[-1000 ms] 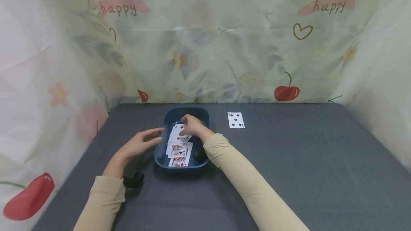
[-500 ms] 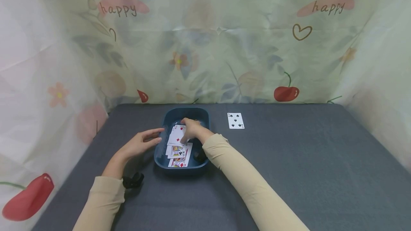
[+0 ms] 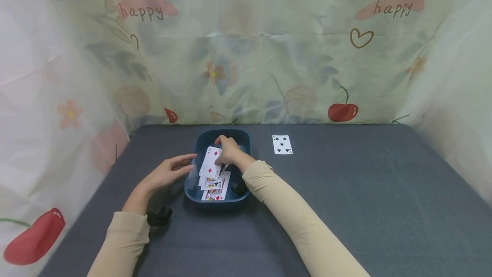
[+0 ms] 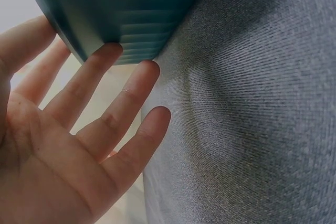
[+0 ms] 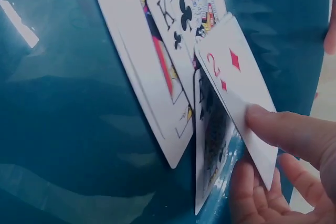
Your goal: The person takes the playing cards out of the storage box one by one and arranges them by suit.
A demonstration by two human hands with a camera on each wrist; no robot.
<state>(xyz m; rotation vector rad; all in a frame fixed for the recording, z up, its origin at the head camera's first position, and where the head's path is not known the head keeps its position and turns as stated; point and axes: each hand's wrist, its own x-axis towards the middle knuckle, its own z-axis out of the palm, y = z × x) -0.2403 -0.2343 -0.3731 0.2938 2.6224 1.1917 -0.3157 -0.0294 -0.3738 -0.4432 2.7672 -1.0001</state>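
Note:
A blue plastic tray (image 3: 217, 202) holds several playing cards. My right hand (image 3: 230, 152) reaches into it and pinches the two of diamonds (image 5: 236, 72), thumb on its face and fingers beneath. In the right wrist view that card is tilted up, and a dark-printed card (image 5: 207, 140) leans under it. The king of clubs (image 5: 170, 27) overlaps another face card (image 5: 142, 77) that lies lower in the tray. My left hand (image 3: 165, 172) is at the tray's left side, its fingers extended, with fingertips touching or very near the outer wall (image 4: 136, 30).
A five of spades (image 3: 282, 145) lies face up on the dark grey tablecloth (image 3: 346, 191), right of the tray. A patterned curtain (image 3: 246, 54) rises behind the table and along both sides.
My right hand has lifted the two of diamonds slightly and tilted it away from the cards below. My left hand and the five of spades have stayed put.

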